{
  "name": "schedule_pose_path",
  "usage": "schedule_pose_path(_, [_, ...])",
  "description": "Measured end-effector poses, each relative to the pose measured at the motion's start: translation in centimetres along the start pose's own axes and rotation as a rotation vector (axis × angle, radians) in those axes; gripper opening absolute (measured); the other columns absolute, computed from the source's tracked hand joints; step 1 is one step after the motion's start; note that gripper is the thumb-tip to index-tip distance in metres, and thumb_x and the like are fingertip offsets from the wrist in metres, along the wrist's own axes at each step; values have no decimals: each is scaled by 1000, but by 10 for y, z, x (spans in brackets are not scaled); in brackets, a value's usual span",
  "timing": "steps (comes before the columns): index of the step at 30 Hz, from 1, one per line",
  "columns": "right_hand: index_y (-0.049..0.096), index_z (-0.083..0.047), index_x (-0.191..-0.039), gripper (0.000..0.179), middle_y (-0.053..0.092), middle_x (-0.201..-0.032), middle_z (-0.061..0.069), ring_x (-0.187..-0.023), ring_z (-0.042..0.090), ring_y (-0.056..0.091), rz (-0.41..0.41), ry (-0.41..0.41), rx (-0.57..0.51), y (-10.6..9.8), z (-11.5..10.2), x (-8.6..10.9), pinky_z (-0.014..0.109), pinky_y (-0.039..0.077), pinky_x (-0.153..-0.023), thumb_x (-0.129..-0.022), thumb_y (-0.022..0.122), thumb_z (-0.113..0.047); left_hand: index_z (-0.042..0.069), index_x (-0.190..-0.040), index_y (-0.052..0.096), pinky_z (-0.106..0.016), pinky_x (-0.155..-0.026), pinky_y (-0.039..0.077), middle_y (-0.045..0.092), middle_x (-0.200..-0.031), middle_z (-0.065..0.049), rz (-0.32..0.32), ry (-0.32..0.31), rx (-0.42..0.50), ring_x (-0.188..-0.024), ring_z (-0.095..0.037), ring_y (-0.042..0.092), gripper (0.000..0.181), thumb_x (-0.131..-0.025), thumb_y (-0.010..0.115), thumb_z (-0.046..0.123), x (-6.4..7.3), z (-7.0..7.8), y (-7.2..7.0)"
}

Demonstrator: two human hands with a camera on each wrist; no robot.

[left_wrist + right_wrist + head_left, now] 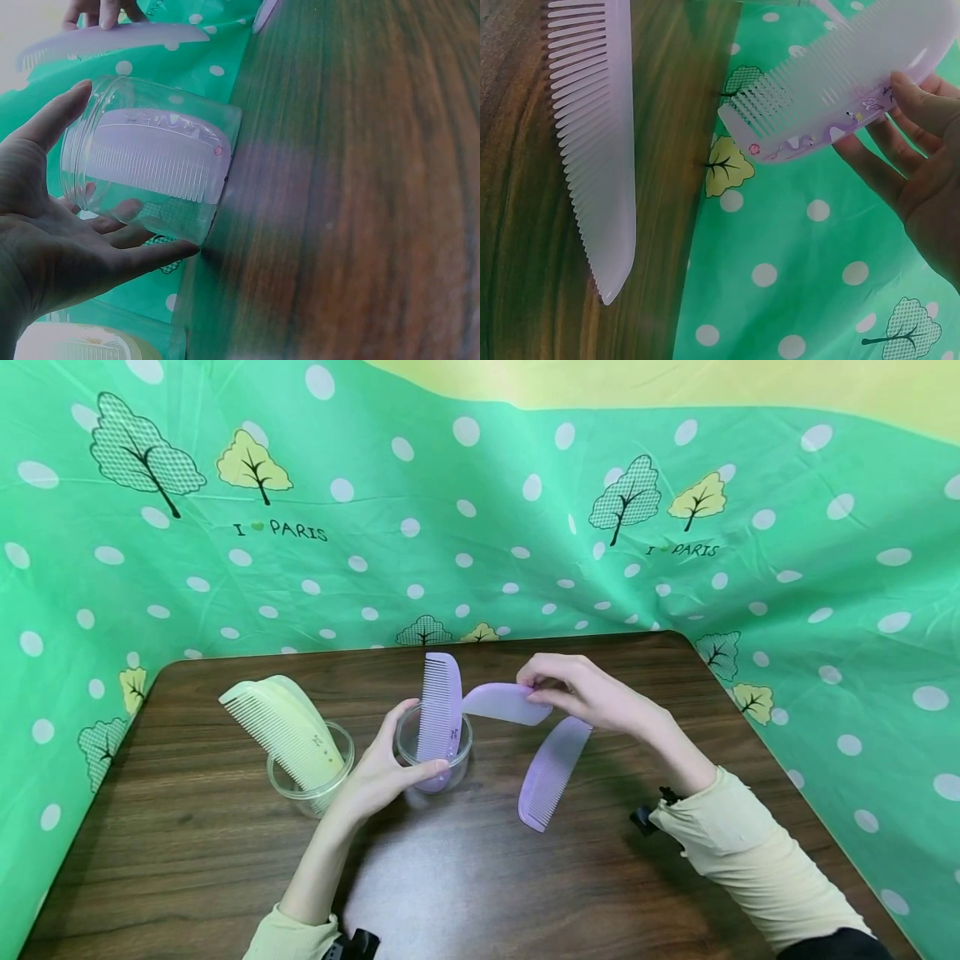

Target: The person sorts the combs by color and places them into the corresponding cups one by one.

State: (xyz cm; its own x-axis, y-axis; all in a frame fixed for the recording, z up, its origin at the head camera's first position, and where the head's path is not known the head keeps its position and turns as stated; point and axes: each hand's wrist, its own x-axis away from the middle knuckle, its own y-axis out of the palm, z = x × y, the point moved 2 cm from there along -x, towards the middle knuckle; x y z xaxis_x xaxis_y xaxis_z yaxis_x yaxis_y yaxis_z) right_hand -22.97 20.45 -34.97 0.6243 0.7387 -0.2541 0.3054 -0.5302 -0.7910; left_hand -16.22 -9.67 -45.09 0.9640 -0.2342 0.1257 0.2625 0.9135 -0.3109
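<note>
In the head view my left hand [380,777] holds a clear plastic jar [467,752] at the middle of the table, thumb on one side and fingers on the other. A purple comb [441,710] stands upright in that jar, its upper part above the rim. My right hand [592,689] pinches a second purple comb [502,702] by one end; its other end is beside the jar, above the table. In the right wrist view its printed spine [832,135] lies between thumb and fingers. A third purple comb [553,775] lies on the table below my right hand.
Another clear jar [273,777] stands to the left, with pale yellow-green combs [292,727] leaning in it. The dark wood table [480,893] ends at a green dotted cloth [465,527] hung behind and at both sides.
</note>
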Motion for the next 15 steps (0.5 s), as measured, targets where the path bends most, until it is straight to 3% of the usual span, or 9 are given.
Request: schedule_pose_path(15, [66,-17,-113,17,69,-105,-4,-99,8,64,130,49,-41,1,-6,-11,24,53,-87,-98,69,-11,40,-156,26,-60,-124,25,35,-166,0,-9,6,4,-153,-30,34,98,-80,88,41,0,0,0])
